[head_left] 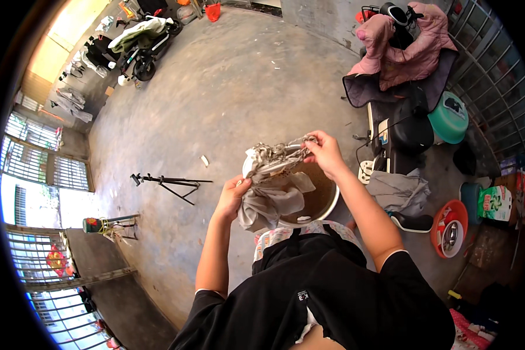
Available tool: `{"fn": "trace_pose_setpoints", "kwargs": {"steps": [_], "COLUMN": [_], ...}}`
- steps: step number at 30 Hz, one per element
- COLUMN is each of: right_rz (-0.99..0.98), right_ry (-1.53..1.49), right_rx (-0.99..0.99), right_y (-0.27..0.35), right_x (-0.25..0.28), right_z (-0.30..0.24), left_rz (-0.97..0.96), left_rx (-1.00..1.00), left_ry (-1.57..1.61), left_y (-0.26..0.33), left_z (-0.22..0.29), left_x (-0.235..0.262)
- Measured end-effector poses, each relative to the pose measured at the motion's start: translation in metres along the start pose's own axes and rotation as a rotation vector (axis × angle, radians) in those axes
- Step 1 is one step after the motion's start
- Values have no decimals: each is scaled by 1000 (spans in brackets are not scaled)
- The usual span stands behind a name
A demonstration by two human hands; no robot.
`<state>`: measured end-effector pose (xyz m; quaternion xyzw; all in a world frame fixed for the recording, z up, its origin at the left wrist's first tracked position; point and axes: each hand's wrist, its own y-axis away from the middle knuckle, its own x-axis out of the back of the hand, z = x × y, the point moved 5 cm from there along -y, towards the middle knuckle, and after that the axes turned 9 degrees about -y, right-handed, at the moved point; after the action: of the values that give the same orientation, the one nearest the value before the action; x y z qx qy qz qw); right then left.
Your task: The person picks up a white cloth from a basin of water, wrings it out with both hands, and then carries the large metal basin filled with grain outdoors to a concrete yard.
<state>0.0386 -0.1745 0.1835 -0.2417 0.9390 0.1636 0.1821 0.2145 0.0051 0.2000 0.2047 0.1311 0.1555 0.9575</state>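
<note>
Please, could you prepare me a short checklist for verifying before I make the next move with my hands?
1. Left hand gripping the grey cloth: ok, fingers closed on its left side.
2. Right hand gripping it too: ok, fingers pinch the upper right end.
3. Basin contents clear: not ok, they look brown.
4. Cloth clear of the rim: cannot tell, the cloth hides the basin's left side.
5. Tripod away from both hands: ok, it is apart, to the left.

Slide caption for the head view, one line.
Left hand and right hand hold bunched grey fabric over a round, pale-rimmed basin.
</note>
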Motion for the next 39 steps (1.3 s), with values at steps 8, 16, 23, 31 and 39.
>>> {"fn": "trace_pose_setpoints", "kwargs": {"steps": [8,16,23,31,39], "right_rz": [26,-213,-371,-229,-531], "right_ry": [-78,-155,560,-67,319], "right_rx": [-87,-189,-183,-115,-74], "right_y": [-16,10,11,4,8], "right_x": [25,-2,-13,-24,-104], "right_z": [-2,39,66,7,9], "left_rz": [-51,-127,-140,144,230], "left_rx": [35,13,49,-391,-89], "left_ry": [-19,196,97,-660,-39], "left_y": [2,7,9,15,-28], "left_z": [8,18,20,21,9], "left_x": [12,-6,-21,-3,-35]}}
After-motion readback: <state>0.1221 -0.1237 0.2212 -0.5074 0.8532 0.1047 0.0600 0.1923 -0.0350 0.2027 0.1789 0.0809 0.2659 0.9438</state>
